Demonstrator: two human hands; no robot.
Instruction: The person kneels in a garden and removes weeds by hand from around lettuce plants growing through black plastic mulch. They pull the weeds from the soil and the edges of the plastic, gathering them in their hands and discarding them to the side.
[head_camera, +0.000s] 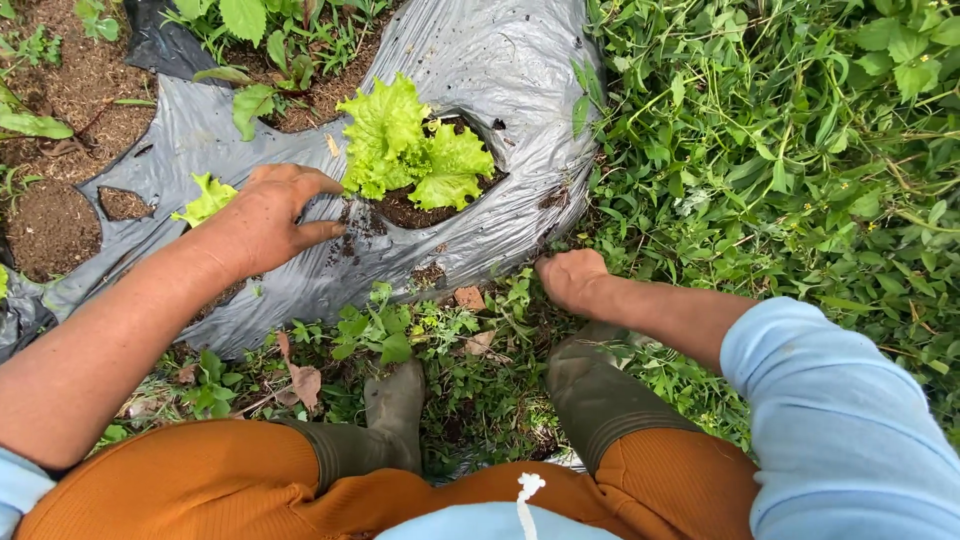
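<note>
A lettuce plant (415, 150) is growing out of a round hole in a sheet of grey plastic (480, 60), its light green leaves spreading upward and outward with no clear long axis; dark soil (410, 212) is showing in the hole below the leaves. The plastic is lying across the bed, running from the lower left toward the upper middle of the view. A smaller lettuce leaf (207, 198) is poking up just behind the left hand (265, 215). This hand is resting palm down on the plastic just left of the lettuce plant, fingers spread and pointing right toward the hole, grasping nothing; its bare forearm is slanting down to the lower left. Crumbs of soil are lying on the plastic between the fingertips and the hole. The right hand (572, 280) is curling into a loose fist at the near edge of the plastic among low weeds (380, 330); whether it is gripping anything cannot be told. Its arm, in a light blue sleeve (830, 420), is reaching in from the lower right. Two dark rubber boots (395, 410) are standing in the weeds below, and dense green growth (780, 130) is crowding the right side.
</note>
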